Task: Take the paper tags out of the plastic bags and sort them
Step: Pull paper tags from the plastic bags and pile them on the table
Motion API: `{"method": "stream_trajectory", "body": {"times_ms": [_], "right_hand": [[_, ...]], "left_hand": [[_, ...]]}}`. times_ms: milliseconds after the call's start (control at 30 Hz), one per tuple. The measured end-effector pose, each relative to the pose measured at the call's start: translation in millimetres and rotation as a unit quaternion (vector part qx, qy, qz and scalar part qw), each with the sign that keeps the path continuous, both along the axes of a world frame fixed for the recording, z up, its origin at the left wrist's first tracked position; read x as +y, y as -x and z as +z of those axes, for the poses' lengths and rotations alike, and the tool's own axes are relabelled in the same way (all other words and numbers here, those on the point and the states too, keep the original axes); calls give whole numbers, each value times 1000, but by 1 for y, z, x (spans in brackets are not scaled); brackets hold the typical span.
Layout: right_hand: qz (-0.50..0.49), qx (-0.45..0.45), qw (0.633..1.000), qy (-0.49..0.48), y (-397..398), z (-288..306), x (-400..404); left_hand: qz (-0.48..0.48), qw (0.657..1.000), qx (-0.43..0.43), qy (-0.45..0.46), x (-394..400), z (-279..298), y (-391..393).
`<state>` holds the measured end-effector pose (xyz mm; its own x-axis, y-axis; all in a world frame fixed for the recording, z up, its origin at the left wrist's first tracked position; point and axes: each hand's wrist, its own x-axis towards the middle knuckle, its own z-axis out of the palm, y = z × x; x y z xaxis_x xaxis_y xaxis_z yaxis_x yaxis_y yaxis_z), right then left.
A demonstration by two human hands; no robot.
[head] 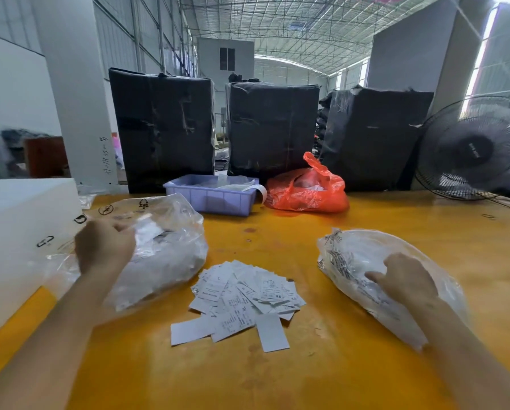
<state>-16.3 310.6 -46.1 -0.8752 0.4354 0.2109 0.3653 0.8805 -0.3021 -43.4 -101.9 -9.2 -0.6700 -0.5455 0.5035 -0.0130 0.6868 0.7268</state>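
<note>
Left hand pinching the left clear bag, right hand flat on the right clear bag, loose paper tags heaped between on the yellow table

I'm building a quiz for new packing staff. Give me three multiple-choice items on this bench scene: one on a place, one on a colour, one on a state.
1. Where does the loose pile of paper tags lie?
A. Between the two clear bags
B. Inside the tray
C. On the foam block

2. What colour is the tied bag beside the plastic tray?
A. Green
B. Orange-red
C. Black

3. What is the right hand doing?
A. Lifting the fan
B. Resting on the table
C. Pressing on a clear bag

Answers: 1 A, the tags sit on the table midway; 2 B, its plastic is orange-red; 3 C, the fingers lie on the bag.
</note>
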Motion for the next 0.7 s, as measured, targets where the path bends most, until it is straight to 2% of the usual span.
{"method": "stream_trajectory", "body": {"times_ms": [67, 167, 333, 367, 467, 567, 600, 700], "right_hand": [[-9, -3, 1000, 17, 1, -3, -2], [-13, 64, 997, 44, 3, -6, -6], [-23, 135, 989, 62, 3, -5, -3], [-21, 146, 987, 71, 3, -5, -3], [14, 210, 972, 108, 6, -3, -3], [36, 291, 940, 177, 5, 3, -7], [39, 294, 934, 201, 6, 4, -7], [39, 279, 927, 246, 5, 6, -8]], "left_hand": [[30, 998, -49, 26, -19, -8, 7], [46, 993, -90, 68, -39, -25, 21], [-7, 984, -170, 47, -67, -56, 73], [-20, 983, -177, 48, -60, -48, 71], [-21, 988, -108, 107, -62, -51, 89], [9, 986, -67, 154, -45, -39, 76], [4, 987, -40, 159, -48, -46, 86], [32, 970, 30, 238, 3, -13, 37]]}}
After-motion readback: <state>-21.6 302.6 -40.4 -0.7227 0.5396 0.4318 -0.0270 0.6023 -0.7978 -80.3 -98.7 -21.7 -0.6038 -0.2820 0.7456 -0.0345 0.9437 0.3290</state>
